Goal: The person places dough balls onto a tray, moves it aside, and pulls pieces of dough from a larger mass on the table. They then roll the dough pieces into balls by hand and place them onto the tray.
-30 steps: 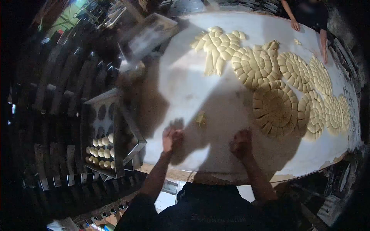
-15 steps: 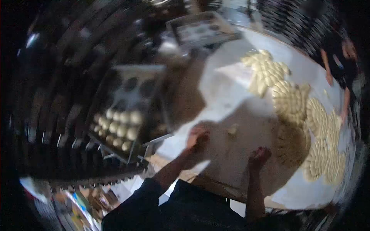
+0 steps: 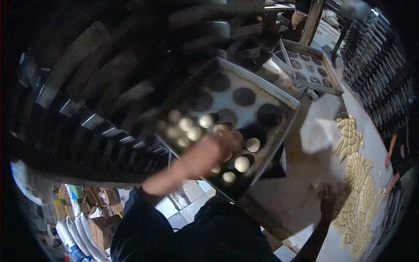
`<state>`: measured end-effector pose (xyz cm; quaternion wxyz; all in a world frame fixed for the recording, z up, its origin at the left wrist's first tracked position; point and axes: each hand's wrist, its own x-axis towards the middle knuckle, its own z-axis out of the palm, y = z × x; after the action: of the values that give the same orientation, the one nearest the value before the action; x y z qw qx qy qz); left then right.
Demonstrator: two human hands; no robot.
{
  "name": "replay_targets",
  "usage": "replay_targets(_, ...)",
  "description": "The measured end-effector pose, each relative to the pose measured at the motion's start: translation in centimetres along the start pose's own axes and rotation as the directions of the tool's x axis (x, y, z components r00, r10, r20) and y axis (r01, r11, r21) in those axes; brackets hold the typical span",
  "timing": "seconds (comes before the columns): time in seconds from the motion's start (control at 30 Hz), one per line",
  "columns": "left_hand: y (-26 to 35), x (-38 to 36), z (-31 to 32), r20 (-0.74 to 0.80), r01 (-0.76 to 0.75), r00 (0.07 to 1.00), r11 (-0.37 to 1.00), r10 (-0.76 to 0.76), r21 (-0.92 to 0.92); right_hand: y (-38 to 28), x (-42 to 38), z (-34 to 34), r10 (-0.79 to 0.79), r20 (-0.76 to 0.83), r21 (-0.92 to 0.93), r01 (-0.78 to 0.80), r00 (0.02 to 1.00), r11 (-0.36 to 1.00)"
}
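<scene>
Your left hand (image 3: 222,146) is over the near part of a metal tray (image 3: 264,84), back of the hand up, with the fingers bent down among the dough balls (image 3: 242,164). It is blurred, and you cannot tell from this view whether the fingers close on a ball. The tray sits just beside the left edge of the desk (image 3: 323,118), turned so that one corner points towards you. Pale, round dough balls lie in its near part, on both sides of your hand; dark round marks show on the bare base in the far part.

Your right hand (image 3: 329,196) is in shadow near the dough pieces (image 3: 358,187), low over the desk or on it. Its fingers look bent, but it is too dark and blurred to tell whether they hold anything.

The dough pieces, scored and set close together, spread in a long band towards the right edge of the desk. By the far left edge, a second tray (image 3: 324,89) shows rows of dark round marks inside its raised rim. Another person's hands (image 3: 387,160) are at the right edge, close to the dough. On your left, cardboard boxes (image 3: 101,233) and white bags (image 3: 83,231) are grouped beside the tiled floor (image 3: 192,205).
</scene>
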<state>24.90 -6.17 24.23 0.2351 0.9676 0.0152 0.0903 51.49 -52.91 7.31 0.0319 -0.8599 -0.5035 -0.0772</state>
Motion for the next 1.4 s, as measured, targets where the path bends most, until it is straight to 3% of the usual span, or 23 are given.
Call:
replay_targets(0.03,-5.2,0.8,-0.1,-0.173,0.269,0.955,0.947,-0.24,0.174,-6.1,7.2,-4.7,0.145,0.065,0.544,-0.157,0.987,0.824)
replay_targets(0.07,-11.0,1.2,-1.3,-0.133,0.127,0.987,0.936,-0.088,0.327,-12.2,14.5,-9.5,0.283,0.127,0.829,-0.258,0.951,0.497)
replay_targets(0.13,-15.4,2.4,-3.3,-0.044,0.317,0.942,0.843,-0.332,0.434,-20.7,21.9,-11.9,0.12,0.0,0.917,-0.048,0.993,0.395)
replay_targets(0.2,-21.3,1.3,-1.5,0.1,0.156,0.959,0.786,-0.266,0.598,-26.6,29.0,-13.0,-0.218,-0.355,0.76,0.417,0.909,0.499)
replay_targets(0.27,-23.1,0.0,-1.5,0.258,-0.034,0.94,0.694,-0.222,0.719,-32.0,34.6,-9.5,-0.337,-0.438,0.76,0.543,0.834,0.356)
replay_targets(0.33,-21.0,-0.3,-2.5,0.231,0.01,0.952,0.771,-0.203,0.636,-35.7,39.1,-4.4,-0.429,-0.351,0.806,0.502,0.832,0.314)
replay_targets(0.37,-19.8,0.1,-3.3,0.222,0.124,0.917,0.766,-0.331,0.631,-36.9,40.5,-2.5,-0.793,-0.138,0.34,0.78,0.593,0.525)
replay_targets(0.43,-15.2,2.3,-5.7,0.083,0.329,0.899,0.787,-0.431,0.521,-36.2,40.9,-2.4,-0.858,0.135,-0.007,0.866,0.496,0.5)
replay_targets(0.5,-10.2,5.1,-7.3,-0.021,0.284,0.95,0.83,-0.313,0.48,-31.9,36.6,-4.7,-0.568,-0.359,0.393,0.672,0.741,0.628)
replay_targets(0.57,-4.0,9.3,-8.3,0.051,0.075,0.993,0.909,-0.105,0.409,-26.0,31.6,-7.6,-0.04,-0.708,0.561,0.596,0.705,0.575)
replay_targets(0.63,3.3,13.9,-8.0,0.166,-0.21,0.97,0.954,0.177,0.214,-18.9,24.6,-6.7,0.234,-0.496,0.714,0.24,0.836,0.658)
replay_targets(0.73,10.1,22.9,-3.2,0.413,-0.566,0.766,0.821,0.493,0.07,-8.2,14.5,-1.2,0.463,-0.477,0.674,-0.026,0.747,0.738)
replay_targets(0.83,16.2,33.9,4.6,0.638,-0.37,0.708,0.928,0.304,-0.031,-2.5,3.7,5.0,0.622,-0.224,0.617,-0.385,0.75,0.686)
replay_targets(0.93,18.8,45.4,14.1,0.755,-0.1,0.606,0.966,0.25,-0.239,-0.2,-6.1,8.8,0.655,-0.256,0.534,-0.461,0.711,0.709)
replay_targets(0.97,16.2,50.1,19.5,0.675,-0.223,0.617,0.913,0.404,-0.342,0.3,-9.4,10.2,0.62,-0.312,0.424,-0.478,0.72,0.769)
replay_targets(1.03,12.1,56.5,27.5,0.45,-0.2,0.496,0.602,0.742,-0.773,-0.3,-15.1,11.0,0.772,0.001,0.482,-0.677,0.636,0.557)
replay_targets(1.1,9.8,59.7,33.3,0.416,0.162,0.63,0.413,0.656,-0.896,-3.7,-20.2,15.8,0.817,-0.239,0.456,-0.682,0.525,0.572)
replay_targets(1.17,8.2,63.3,39.0,0.443,0.255,0.884,0.639,0.151,-0.726,-3.4,-20.0,14.3,0.837,-0.009,0.498,-0.723,0.547,0.478)
replay_targets(1.2,8.5,63.8,41.2,0.275,0.218,0.96,0.765,-0.056,-0.606,-3.1,-19.4,13.3,0.828,0.106,0.501,-0.75,0.55,0.433)
replay_targets(1.27,11.4,64.2,39.6,0.287,0.067,0.898,0.54,0.334,-0.839,-1.9,-18.1,11.8,0.763,0.362,0.435,-0.821,0.536,0.37)
replay_targets(1.3,9.3,67.6,43.3,0.289,0.166,0.953,0.652,0.086,-0.74,-1.2,-17.5,11.1,0.713,0.471,0.396,-0.847,0.52,0.356)
replay_targets(1.37,13.1,67.8,44.4,0.14,0.093,0.988,0.97,-0.062,-0.223,-0.5,-16.2,10.1,0.589,0.658,0.304,-0.881,0.469,0.361)
replay_targets(1.4,12.4,68.5,46.0,0.156,0.105,0.985,0.974,-0.074,-0.203,-0.3,-15.7,10.0,0.538,0.714,0.275,-0.886,0.448,0.372)
